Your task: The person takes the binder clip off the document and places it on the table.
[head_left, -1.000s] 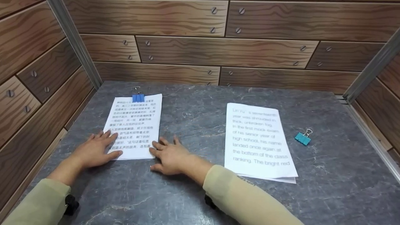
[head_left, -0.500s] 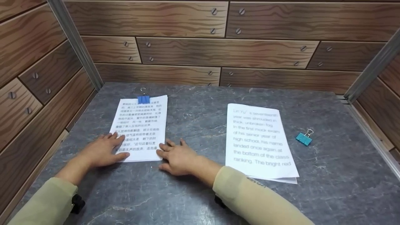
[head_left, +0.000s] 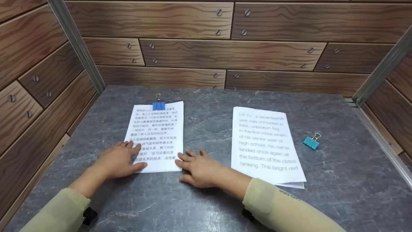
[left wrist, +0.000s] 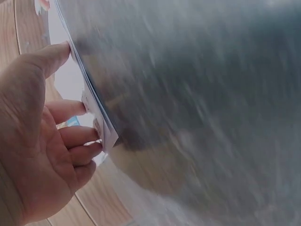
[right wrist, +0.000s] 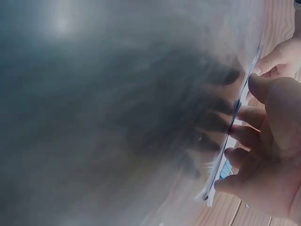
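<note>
A stack of printed sheets point(head_left: 154, 133) lies flat on the left half of the table, a blue binder clip point(head_left: 158, 106) gripping its top edge. My left hand point(head_left: 117, 160) rests along the lower left edge, fingers spread and thumb on the bottom corner. Opposite it, my right hand point(head_left: 203, 170) touches the lower right edge with loosely spread fingertips. In the left wrist view, the left hand point(left wrist: 42, 127) has its fingertips against the paper's edge point(left wrist: 107, 126). The right wrist view has the right hand point(right wrist: 270, 141) with its fingertips along the stack's edge.
A second stack with large English print point(head_left: 264, 145) lies to the right, its bottom sheets slightly offset. Beyond it is a teal binder clip point(head_left: 311, 143) with its wire handles up. Wood-patterned walls point(head_left: 180, 53) enclose the grey table point(head_left: 180, 209) at the back and sides.
Both hands and the clipped stack between them have slid to the right and slightly toward the person. The English stack and the teal clip have stayed in place.
</note>
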Demonstrator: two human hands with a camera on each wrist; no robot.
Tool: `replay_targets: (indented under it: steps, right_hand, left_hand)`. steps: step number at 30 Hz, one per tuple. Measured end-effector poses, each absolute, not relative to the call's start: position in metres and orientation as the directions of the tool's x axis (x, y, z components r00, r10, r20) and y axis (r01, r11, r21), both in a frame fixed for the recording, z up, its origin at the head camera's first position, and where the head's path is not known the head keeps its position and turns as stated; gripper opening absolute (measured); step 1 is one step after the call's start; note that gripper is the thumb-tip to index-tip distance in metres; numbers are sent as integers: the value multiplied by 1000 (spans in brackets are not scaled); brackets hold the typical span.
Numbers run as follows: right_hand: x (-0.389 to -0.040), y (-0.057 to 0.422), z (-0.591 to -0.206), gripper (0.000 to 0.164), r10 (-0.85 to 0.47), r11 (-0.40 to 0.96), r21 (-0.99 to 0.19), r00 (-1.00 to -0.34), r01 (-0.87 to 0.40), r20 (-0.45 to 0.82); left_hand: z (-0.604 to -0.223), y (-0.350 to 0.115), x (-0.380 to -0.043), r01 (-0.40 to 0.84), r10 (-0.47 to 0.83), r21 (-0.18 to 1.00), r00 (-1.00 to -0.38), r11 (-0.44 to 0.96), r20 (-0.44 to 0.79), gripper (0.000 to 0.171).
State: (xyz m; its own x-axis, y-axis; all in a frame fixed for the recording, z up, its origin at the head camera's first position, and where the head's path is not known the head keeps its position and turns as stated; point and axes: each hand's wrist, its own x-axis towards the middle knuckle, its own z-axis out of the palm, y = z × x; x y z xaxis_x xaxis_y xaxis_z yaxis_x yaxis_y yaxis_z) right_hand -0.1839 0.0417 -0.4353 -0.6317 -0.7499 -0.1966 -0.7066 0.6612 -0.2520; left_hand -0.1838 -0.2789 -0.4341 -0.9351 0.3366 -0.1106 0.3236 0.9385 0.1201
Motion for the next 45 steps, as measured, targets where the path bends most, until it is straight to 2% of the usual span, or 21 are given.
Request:
replay_targets:
  steps: [14,28,45]
  right_hand:
    - [-163,103,-430,63,-780,624,-317,-595,-714,-195]
    - [-138,146,-432,63,-778,623,-347,-600,-701,-185]
    - [-121,178,-430,63,-775,625,-382,-603,-681,-191]
  left_hand:
    - [-435,-224,-166,419,419,-8,-907,908,-43,80]
    - [-439,-183,-148,461,461,2,-887,887,-35,80]
    - [-437,-154,-142,515,515,-9,-857,857,-30,83]
